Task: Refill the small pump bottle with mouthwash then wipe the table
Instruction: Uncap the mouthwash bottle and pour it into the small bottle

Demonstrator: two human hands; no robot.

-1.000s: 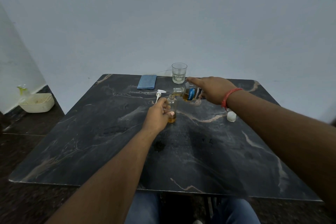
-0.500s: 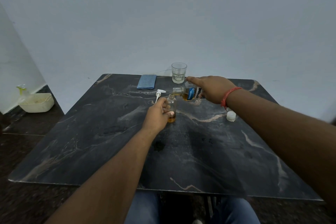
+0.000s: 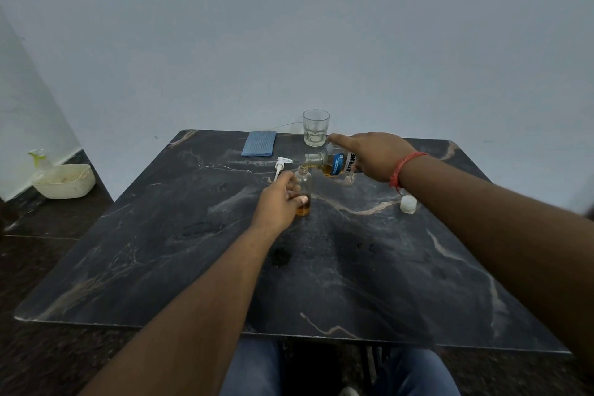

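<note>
The left hand [image 3: 276, 202] has its grip closed around the small pump bottle [image 3: 303, 191], upright on the table [image 3: 160, 251] toward 12 o'clock. The right hand [image 3: 373, 154] clasps the mouthwash bottle [image 3: 334, 161], tipped with its neck over the small mouth. Refilling is in hand, amber only at the bottom. Next: level off, refit the pump head [image 3: 280, 165] at 11 o'clock, fetch the blue cloth [image 3: 259, 144].

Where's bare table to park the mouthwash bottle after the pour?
Free: the right side between the white cap and the table edge, and the wide left side below the blue cloth. Crowded: the far middle, with glass, pump head, small bottle and mouthwash bottle.
</note>
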